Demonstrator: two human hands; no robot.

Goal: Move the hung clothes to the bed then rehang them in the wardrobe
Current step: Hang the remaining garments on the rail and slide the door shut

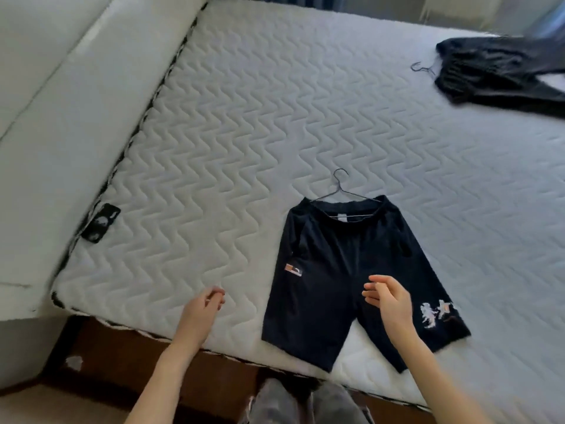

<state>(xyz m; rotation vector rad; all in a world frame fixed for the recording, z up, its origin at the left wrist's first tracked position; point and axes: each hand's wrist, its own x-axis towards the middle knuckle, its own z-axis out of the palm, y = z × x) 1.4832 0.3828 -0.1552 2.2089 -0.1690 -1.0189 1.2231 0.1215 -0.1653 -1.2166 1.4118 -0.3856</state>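
Observation:
Dark navy shorts [342, 270] lie flat on the white quilted mattress [229, 133], still on a thin wire hanger [341, 191] whose hook points away from me. The shorts carry a small orange patch and white figures near one hem. My right hand [388, 296] hovers over the right leg of the shorts, fingers loosely apart, holding nothing. Left of the shorts, my left hand [204, 307] hangs just above the mattress edge, fingers curled and empty. A second dark garment [495, 71] on its own hanger [423, 68] lies at the far right of the bed.
A padded white headboard or bed side [61, 117] runs along the left. A black phone-like object [101, 223] rests at the mattress's left edge. The brown bed frame [128, 356] and floor show below, with my grey-trousered legs [305, 405].

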